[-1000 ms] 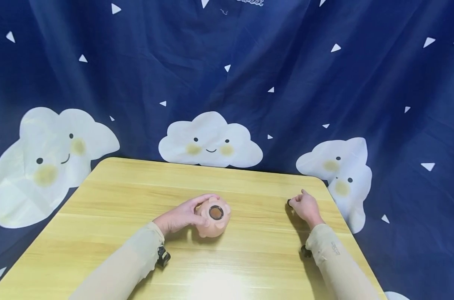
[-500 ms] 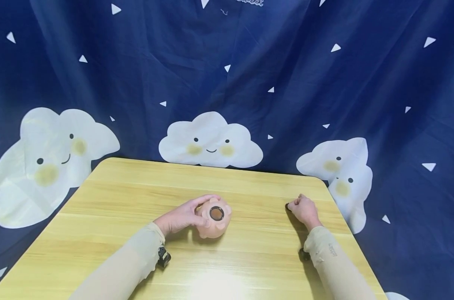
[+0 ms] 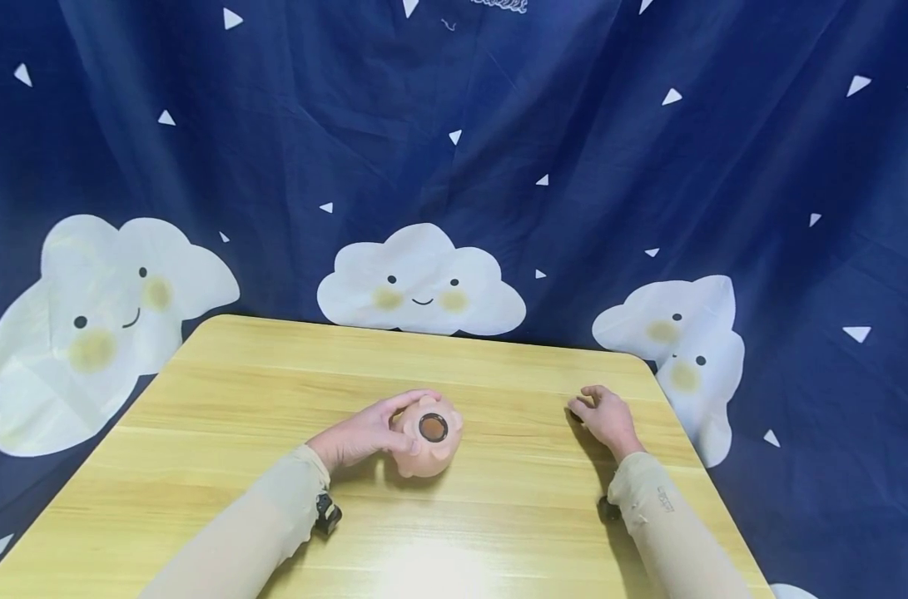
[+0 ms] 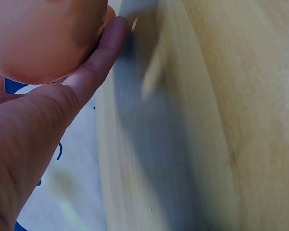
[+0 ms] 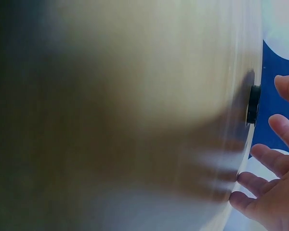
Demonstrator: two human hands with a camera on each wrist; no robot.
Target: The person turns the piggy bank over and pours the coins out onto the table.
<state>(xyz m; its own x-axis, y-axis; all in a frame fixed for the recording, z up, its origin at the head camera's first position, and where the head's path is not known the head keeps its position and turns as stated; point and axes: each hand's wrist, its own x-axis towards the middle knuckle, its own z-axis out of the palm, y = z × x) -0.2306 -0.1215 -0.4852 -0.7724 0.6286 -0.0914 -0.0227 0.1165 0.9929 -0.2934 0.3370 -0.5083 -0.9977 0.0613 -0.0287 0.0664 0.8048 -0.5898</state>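
My left hand [image 3: 364, 428] grips a round pink piggy bank [image 3: 421, 464] near the table's middle, thumb on its near side and fingers around the far side. The bank's stubby feet and round hole, dark-rimmed with brown inside, face up towards the head camera. In the left wrist view, a finger [image 4: 94, 67] lies along the bank's smooth side [image 4: 43, 43]. Over at the right, my right hand [image 3: 607, 418] has its fingers spread. Beside them a small black round plug [image 5: 253, 105] rests on the table, apart from the fingertips in the right wrist view; the head view mostly hides it.
The light wooden table [image 3: 289, 358] has rounded far corners. Behind it hangs a dark blue curtain [image 3: 394, 150] printed with white clouds and triangles. Each wrist carries a black device, such as the one on the left sleeve [image 3: 328, 514].
My right hand has shifted slightly left and nearer, lowered the black plug onto the table and opened its fingers. The left hand and piggy bank stay nearly still.
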